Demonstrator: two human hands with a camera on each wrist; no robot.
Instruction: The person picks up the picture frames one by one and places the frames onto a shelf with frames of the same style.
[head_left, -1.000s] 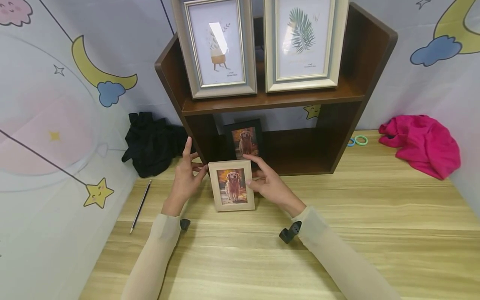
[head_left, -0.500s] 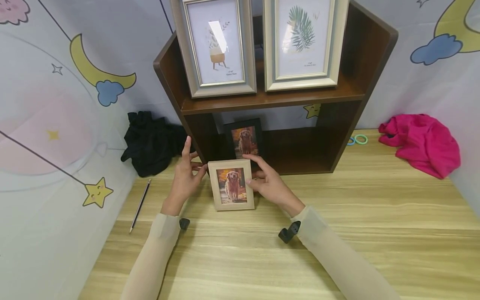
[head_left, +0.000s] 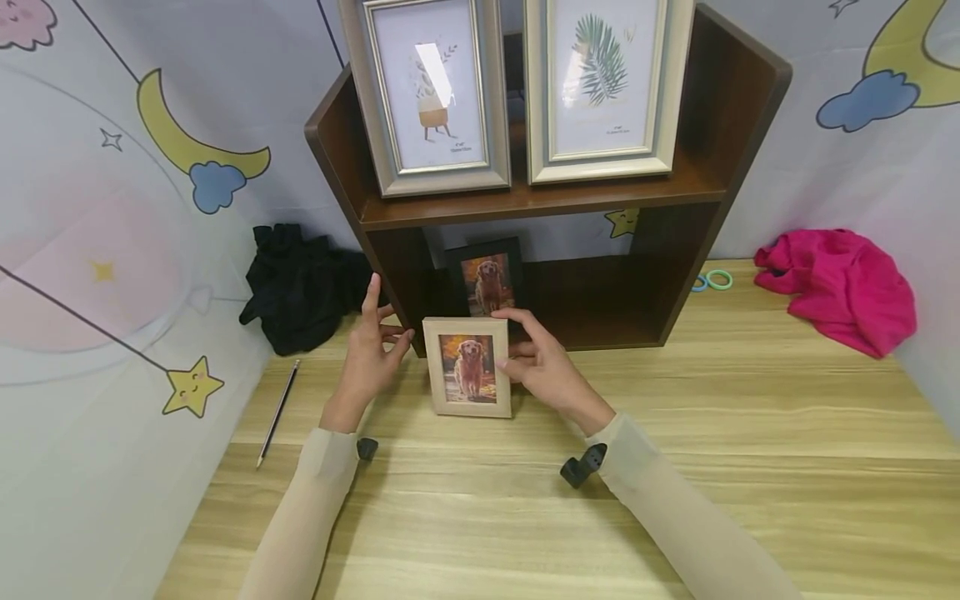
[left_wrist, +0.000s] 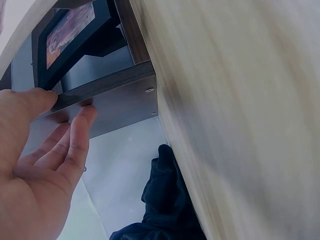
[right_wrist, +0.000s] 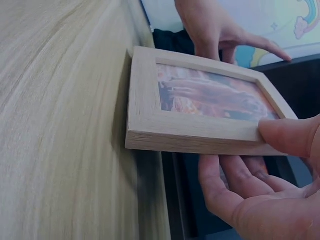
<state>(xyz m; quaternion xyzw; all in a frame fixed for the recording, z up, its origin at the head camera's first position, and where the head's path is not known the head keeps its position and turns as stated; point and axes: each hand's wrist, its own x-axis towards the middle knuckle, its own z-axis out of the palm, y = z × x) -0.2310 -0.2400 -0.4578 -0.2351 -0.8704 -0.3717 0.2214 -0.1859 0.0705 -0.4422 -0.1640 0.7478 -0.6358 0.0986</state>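
A light wooden picture frame (head_left: 469,367) with a dog photo stands tilted back in front of the shelf's lower level. My right hand (head_left: 546,365) grips its right edge, thumb on the front and fingers behind, as the right wrist view shows. My left hand (head_left: 365,354) holds the left side panel of the dark brown shelf (head_left: 543,202), thumb at its front edge and fingers against the outer face (left_wrist: 117,107). Inside the lower level leans a black picture frame (head_left: 517,265) with a similar dog photo, its lower part hidden by the wooden one.
Two large picture frames, one with a potted plant (head_left: 433,92) and one with a leaf (head_left: 600,83), stand on the upper level. Black cloth (head_left: 296,287) and a pencil (head_left: 277,414) lie left; pink cloth (head_left: 843,287) and a green ring (head_left: 719,280) lie right.
The wooden picture frame has shifted slightly right and toward the shelf, carried by my right hand. My left hand stays at the shelf's side panel.
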